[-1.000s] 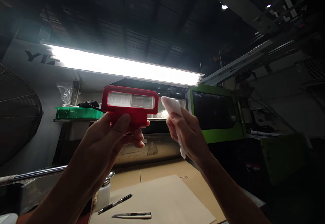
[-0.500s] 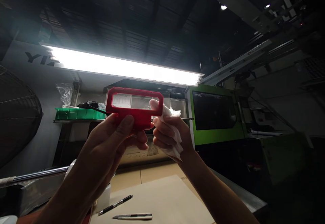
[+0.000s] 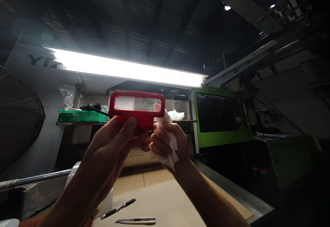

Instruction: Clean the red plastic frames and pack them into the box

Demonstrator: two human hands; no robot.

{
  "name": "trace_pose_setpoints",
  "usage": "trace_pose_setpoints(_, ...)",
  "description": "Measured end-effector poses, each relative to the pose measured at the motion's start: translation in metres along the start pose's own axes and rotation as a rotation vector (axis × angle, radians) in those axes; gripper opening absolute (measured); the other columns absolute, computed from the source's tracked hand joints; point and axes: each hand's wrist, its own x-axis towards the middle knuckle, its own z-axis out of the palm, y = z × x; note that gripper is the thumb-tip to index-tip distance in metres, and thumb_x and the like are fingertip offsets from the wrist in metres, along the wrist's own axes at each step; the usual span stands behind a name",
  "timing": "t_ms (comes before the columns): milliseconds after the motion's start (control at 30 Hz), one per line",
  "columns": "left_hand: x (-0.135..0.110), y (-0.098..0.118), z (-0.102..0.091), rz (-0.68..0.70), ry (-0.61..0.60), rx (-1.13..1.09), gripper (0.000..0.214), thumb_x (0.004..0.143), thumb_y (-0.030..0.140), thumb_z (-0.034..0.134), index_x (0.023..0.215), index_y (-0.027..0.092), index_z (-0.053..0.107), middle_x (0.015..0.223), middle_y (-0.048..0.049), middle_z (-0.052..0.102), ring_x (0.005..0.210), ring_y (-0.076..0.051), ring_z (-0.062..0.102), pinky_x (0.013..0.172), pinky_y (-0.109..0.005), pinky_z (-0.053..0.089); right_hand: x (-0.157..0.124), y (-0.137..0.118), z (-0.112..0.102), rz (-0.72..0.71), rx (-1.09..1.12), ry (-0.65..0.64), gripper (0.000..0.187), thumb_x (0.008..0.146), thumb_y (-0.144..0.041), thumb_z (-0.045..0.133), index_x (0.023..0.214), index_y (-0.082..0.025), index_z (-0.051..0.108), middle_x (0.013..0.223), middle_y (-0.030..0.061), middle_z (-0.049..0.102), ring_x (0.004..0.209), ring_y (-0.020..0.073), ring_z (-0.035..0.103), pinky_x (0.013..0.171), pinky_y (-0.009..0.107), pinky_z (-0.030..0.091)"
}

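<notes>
My left hand (image 3: 116,137) grips the lower block of a red plastic frame (image 3: 136,114), thumb on the near face. The frame is held up below the lamp, its long rectangular window see-through. In my right hand (image 3: 171,139) is a crumpled white tissue (image 3: 171,151), wrapped over a fingertip. That covered fingertip sits behind the right end of the frame's window; whether it touches the inner edge I cannot tell. A black pen (image 3: 118,209) and a utility knife (image 3: 135,221) lie on the cardboard (image 3: 160,203) below.
A bright tube lamp (image 3: 129,69) hangs above the hands. Behind them, a shelf (image 3: 154,121) carries a green tray (image 3: 77,116) and white tissues (image 3: 176,115). A large fan (image 3: 20,117) stands left; a green machine (image 3: 219,137) stands right.
My right hand with the tissue has shifted slightly left and down along the frame's right end. My left hand keeps its hold, and the frame stays nearly in place.
</notes>
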Motion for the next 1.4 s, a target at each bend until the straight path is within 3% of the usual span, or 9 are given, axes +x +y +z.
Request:
trace_pose_setpoints(100, -0.001, -0.002, -0.003, -0.004, 0.002, -0.012, 0.014, 0.079, 0.029, 0.064, 0.084, 0.016, 0.068, 0.061, -0.0006, 0.07, 0.054, -0.01, 0.061, 0.054, -0.016, 0.052, 0.001, -0.003, 0.0, 0.032, -0.013, -0.044, 0.011, 0.077, -0.019, 0.047, 0.072, -0.018, 0.056, 0.043, -0.0094, 0.034, 0.033, 0.0041, 0.017, 0.03, 0.015, 0.016)
trace_pose_setpoints(233, 0.0, -0.004, -0.003, 0.002, 0.001, -0.036, 0.018, 0.074, 0.032, 0.069, 0.083, 0.016, 0.069, 0.06, -0.0006, 0.07, 0.054, -0.01, 0.062, 0.052, -0.015, 0.051, 0.002, -0.005, -0.001, 0.051, -0.027, -0.074, 0.018, 0.078, -0.018, 0.045, 0.088, -0.018, 0.06, 0.043, -0.0102, 0.032, 0.035, 0.005, 0.015, 0.031, 0.014, 0.016)
trace_pose_setpoints(500, 0.0, -0.006, 0.001, -0.009, 0.025, -0.036, 0.018, 0.073, 0.031, 0.07, 0.081, 0.015, 0.07, 0.063, -0.0019, 0.072, 0.054, -0.011, 0.063, 0.051, -0.016, 0.053, -0.002, 0.003, -0.003, -0.036, 0.03, -0.019, 0.011, 0.075, -0.02, 0.046, 0.065, -0.018, 0.05, 0.043, -0.0099, 0.031, 0.032, 0.0037, 0.014, 0.03, 0.015, 0.015)
trace_pose_setpoints(667, 0.002, -0.007, 0.0, 0.025, 0.012, -0.006, 0.013, 0.078, 0.028, 0.064, 0.078, 0.016, 0.069, 0.056, -0.0005, 0.069, 0.051, -0.011, 0.062, 0.051, -0.017, 0.052, 0.0, 0.0, -0.008, -0.071, -0.035, 0.064, 0.008, 0.075, -0.017, 0.045, 0.073, -0.018, 0.053, 0.044, -0.01, 0.035, 0.032, 0.0041, 0.015, 0.03, 0.017, 0.013)
trace_pose_setpoints(933, 0.002, -0.007, 0.002, 0.015, 0.037, -0.005, 0.015, 0.083, 0.023, 0.056, 0.079, 0.016, 0.069, 0.057, -0.0016, 0.069, 0.05, -0.011, 0.062, 0.049, -0.017, 0.051, 0.003, -0.011, -0.006, -0.006, -0.208, -0.014, 0.02, 0.073, -0.021, 0.049, 0.087, -0.016, 0.062, 0.04, -0.0111, 0.034, 0.032, 0.0045, 0.017, 0.03, 0.018, 0.012)
trace_pose_setpoints(1100, 0.001, -0.005, 0.002, -0.003, 0.043, -0.016, 0.018, 0.085, 0.02, 0.053, 0.076, 0.016, 0.068, 0.055, -0.0004, 0.067, 0.049, -0.01, 0.061, 0.048, -0.016, 0.05, 0.001, -0.015, -0.009, 0.026, -0.162, -0.073, 0.028, 0.074, -0.02, 0.047, 0.096, -0.014, 0.063, 0.041, -0.012, 0.03, 0.032, 0.0045, 0.015, 0.03, 0.016, 0.015)
trace_pose_setpoints(1200, -0.001, -0.006, 0.0, -0.018, 0.038, -0.001, 0.015, 0.084, 0.023, 0.056, 0.078, 0.016, 0.068, 0.057, 0.0004, 0.068, 0.051, -0.009, 0.061, 0.05, -0.015, 0.051, 0.0, -0.012, -0.011, 0.019, -0.105, -0.083, 0.025, 0.073, -0.022, 0.046, 0.09, -0.015, 0.062, 0.041, -0.0124, 0.027, 0.031, 0.0047, 0.013, 0.03, 0.016, 0.015)
trace_pose_setpoints(1400, 0.001, -0.006, -0.001, -0.014, 0.035, 0.012, 0.014, 0.076, 0.029, 0.066, 0.077, 0.015, 0.068, 0.057, -0.0007, 0.068, 0.051, -0.011, 0.061, 0.05, -0.018, 0.052, -0.002, -0.004, -0.011, -0.037, -0.011, 0.031, 0.013, 0.074, -0.021, 0.045, 0.07, -0.016, 0.056, 0.042, -0.012, 0.025, 0.031, 0.0039, 0.011, 0.03, 0.015, 0.016)
